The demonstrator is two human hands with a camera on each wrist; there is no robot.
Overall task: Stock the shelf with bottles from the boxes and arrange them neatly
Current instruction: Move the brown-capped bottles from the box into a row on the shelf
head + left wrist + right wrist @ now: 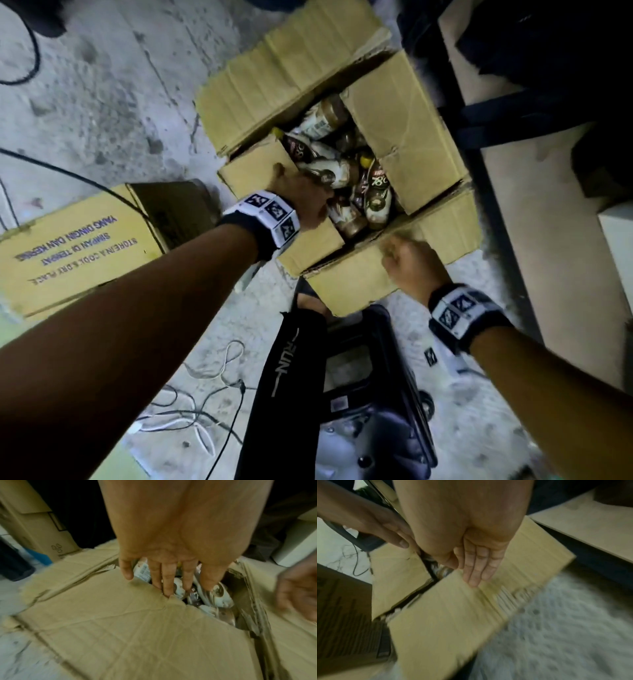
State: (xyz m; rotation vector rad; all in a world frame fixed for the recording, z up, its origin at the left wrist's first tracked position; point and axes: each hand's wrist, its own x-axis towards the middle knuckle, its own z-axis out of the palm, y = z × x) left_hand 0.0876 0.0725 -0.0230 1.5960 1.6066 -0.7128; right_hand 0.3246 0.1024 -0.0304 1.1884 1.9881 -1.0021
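An open cardboard box (pixel 404 113) stands on the floor, its flaps folded out. Several brown-and-white bottles (pixel 373 192) lie jumbled inside. My left hand (pixel 308 202) reaches into the box over the left flap. In the left wrist view its fingers (pixel 168 585) are straight, tips at the flap's (pixel 120 622) torn edge just above the bottles (pixel 221 596), holding nothing. My right hand (pixel 411 260) is on the near flap. In the right wrist view its straight fingers (pixel 476 572) press on that flap (pixel 453 615).
A closed printed carton (pixel 75 246) lies left of the box. Cables (pixel 205 394) trail over the concrete floor. A dark stool-like object (pixel 370 394) and my black trouser leg (pixel 291 377) are near. Pale shelf boards in a dark frame (pixel 548 205) stand at right.
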